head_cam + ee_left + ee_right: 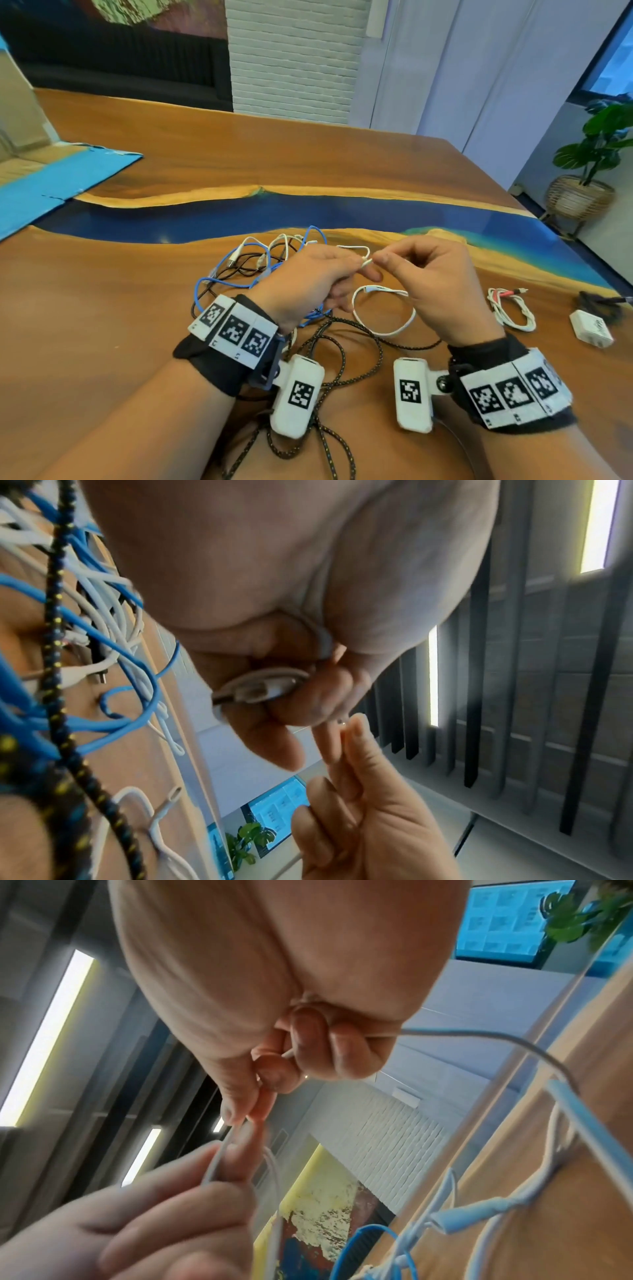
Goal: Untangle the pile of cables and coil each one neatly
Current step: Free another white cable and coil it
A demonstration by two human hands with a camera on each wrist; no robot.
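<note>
blue cable point(219, 284), white cable point(383, 325), black-yellow braided cable point(342, 349)

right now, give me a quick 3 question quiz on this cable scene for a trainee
1. Multiple choice: which cable do both hands pinch? A) blue cable B) thin white cable C) black braided cable
2. True or false: the white charger block sits inside the tangled pile.
3. Fill in: the red and white cable lies to the ____ of the right hand.

Key
1. B: the left hand and right hand pinch the thin white cable; the blue cable and black braided cable lie on the table.
2. False: the charger block lies apart, far right.
3. Right: see the red and white cable.
</note>
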